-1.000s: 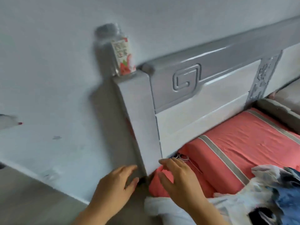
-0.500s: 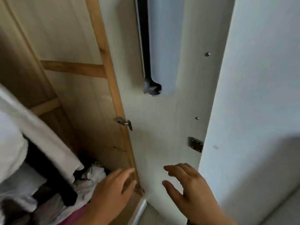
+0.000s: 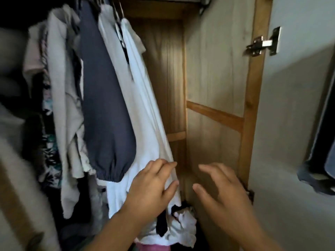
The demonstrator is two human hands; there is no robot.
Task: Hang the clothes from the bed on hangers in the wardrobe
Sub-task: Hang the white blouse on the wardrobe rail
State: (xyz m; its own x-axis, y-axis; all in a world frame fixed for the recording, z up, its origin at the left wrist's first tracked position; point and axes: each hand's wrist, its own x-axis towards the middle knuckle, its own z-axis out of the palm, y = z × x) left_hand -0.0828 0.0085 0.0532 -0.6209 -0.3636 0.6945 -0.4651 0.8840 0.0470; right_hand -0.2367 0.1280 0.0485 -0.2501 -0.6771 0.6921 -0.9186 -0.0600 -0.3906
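I face the open wardrobe (image 3: pixel 213 73), its wooden side wall lit on the right. Several garments hang inside: a white one (image 3: pixel 145 109), a dark blue one (image 3: pixel 107 105) and a beige one (image 3: pixel 61 105). My left hand (image 3: pixel 152 187) is in front of the lower edge of the white garment, fingers loosely bent, holding nothing. My right hand (image 3: pixel 223 189) hovers in front of the wardrobe wall with spread fingers and is empty. The hangers are mostly hidden at the top. The bed is out of view.
A heap of crumpled white, black and pink clothes (image 3: pixel 179 227) lies on the wardrobe floor. The open door (image 3: pixel 290 142) stands at the right with a metal hinge (image 3: pixel 261 44). A dark object (image 3: pixel 319 160) hangs at the far right edge.
My view swung from the bed's headboard, past the wardrobe door, to the wardrobe's inside. Both hands stayed empty and raised in front of me.
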